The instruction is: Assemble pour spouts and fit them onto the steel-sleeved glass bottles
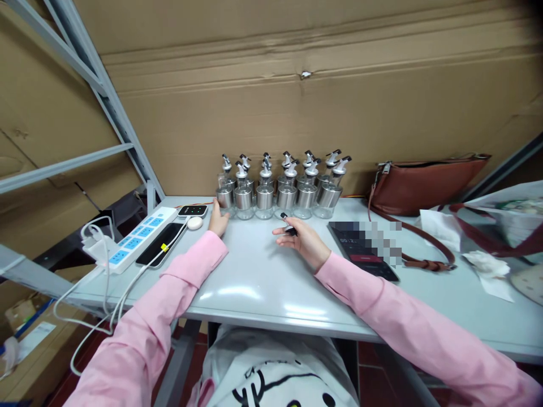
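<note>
My left hand point(218, 220) is closed around the lower part of the front-left oil bottle point(225, 198), a glass one with a steel band and a bare neck with no spout. It stands upright on the table at the end of two rows of similar oil bottles point(264, 198), whose tops carry silvery spouts with black flip caps. Over the table, in front of the rows, my right hand point(304, 242) pinches a small pour spout point(291, 231). Only its black parts show, and my fingers cover the rest.
A white power strip point(139, 237), a black phone point(162, 244) and cables lie left. Another phone point(360, 249) rests right of my right hand, near a brown handbag point(424, 183) and tissues point(487, 264). Cardboard point(254, 113) stands behind the bottles.
</note>
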